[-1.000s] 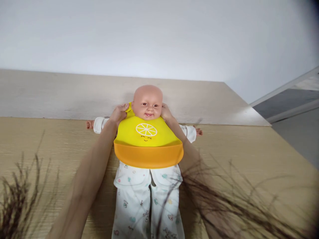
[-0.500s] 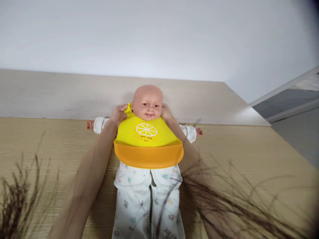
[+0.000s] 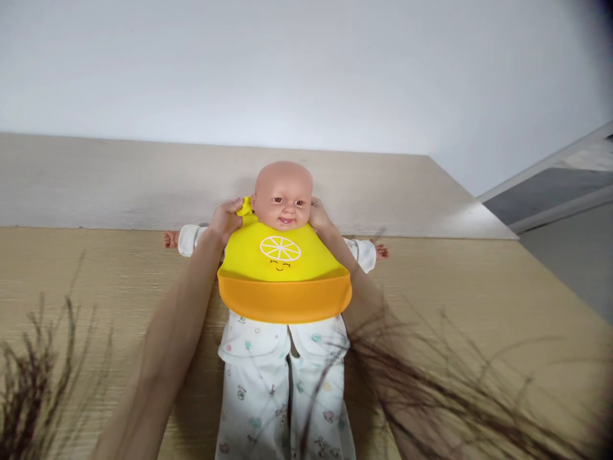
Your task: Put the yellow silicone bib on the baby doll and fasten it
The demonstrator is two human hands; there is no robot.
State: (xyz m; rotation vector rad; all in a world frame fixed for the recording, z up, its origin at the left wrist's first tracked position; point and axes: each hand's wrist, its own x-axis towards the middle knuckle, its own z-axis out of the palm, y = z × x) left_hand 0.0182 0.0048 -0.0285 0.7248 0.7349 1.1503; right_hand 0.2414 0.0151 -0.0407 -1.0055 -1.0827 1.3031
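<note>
A baby doll [image 3: 283, 182] in white printed clothes lies on its back with both arms spread. Over its chest rests a yellow silicone bib [image 3: 244, 252] with a lemon-slice print and an orange catch pocket [image 3: 285, 300]. My left hand [image 3: 227, 217] is closed on the yellow neck strap [image 3: 246, 206] of the bib, beside the doll's head. On the other side, my right hand [image 3: 320, 214] is at the doll's neck; its fingers go behind the head and are hidden, as is anything they hold.
The doll lies on a light wooden surface [image 3: 454, 306]. Behind it runs a paler board [image 3: 119, 179] along a white wall [image 3: 287, 70]. Strands of dark hair [image 3: 431, 377] hang across the lower view. At the right, the surface's edge slants away.
Both hands keep their places at the doll's neck. The whole view has shifted very slightly; the bib and doll look otherwise the same.
</note>
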